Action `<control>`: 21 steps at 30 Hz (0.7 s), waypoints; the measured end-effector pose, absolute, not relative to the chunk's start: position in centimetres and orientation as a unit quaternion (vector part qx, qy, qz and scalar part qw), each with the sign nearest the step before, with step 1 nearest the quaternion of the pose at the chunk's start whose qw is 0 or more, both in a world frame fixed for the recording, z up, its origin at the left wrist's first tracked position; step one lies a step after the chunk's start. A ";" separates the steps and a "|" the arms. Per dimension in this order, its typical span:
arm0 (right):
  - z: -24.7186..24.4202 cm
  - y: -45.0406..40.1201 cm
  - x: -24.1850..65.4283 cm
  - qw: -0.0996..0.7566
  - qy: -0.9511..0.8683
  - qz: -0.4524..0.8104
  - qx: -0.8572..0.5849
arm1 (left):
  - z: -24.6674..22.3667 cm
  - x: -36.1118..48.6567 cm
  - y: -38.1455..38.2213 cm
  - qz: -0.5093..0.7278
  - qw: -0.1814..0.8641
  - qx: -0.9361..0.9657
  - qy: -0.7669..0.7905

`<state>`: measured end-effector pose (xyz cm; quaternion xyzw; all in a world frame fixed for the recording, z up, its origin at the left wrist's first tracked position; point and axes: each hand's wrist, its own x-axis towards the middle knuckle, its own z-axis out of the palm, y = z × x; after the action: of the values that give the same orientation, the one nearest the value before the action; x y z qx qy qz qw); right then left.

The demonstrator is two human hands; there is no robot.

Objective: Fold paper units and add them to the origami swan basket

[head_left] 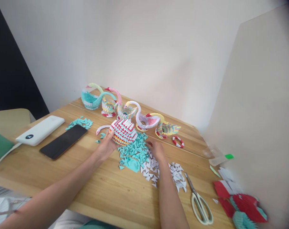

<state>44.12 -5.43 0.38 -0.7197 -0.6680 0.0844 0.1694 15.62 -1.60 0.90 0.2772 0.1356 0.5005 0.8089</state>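
Forearms point(56, 197): L + R, bare, over wood surface point(106, 197).
Scissors point(194, 191): R side, blades away, unheld.
White pcs point(150, 167): loose triangles, approx. beneath/beside R forearm.
R hand point(156, 149): fingers bent at pile edge; pc. in pinch or not, can't tell.
Teal pcs point(135, 152): heap between hands.
L hand point(107, 147): fingers gripping near L side of model.
Paper model point(124, 132): red/white/teal, tilted, at far edge of teal heap.
Step (judged): sorting/picking pcs.
Next move calls for: fine R pinch, light steady L grip.
Ring point(178, 142): red/white, far R.
Swans point(146, 121): paper, row at back.

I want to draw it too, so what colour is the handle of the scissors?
Pale cream, almost white; the scissors show in the head view.
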 end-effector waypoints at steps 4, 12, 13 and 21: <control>0.4 -5.7 43.9 0.166 -0.681 0.097 -0.707 | 1.0 15.6 -1.6 0.501 0.808 0.276 0.143; -0.1 -5.9 44.7 0.198 -0.655 0.091 -0.724 | 0.7 15.5 -1.5 0.495 0.816 0.270 0.129; -0.1 -5.9 44.7 0.207 -0.652 0.093 -0.723 | 0.6 15.5 -1.5 0.495 0.816 0.271 0.130; 1.1 -6.3 42.2 0.263 -0.671 0.120 -0.683 | 0.4 15.4 -1.1 0.503 0.813 0.270 0.117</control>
<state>42.25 -6.34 1.10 -0.6826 -0.6714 0.1201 0.2626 15.42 -1.10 0.39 0.2697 0.1165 0.5030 0.8128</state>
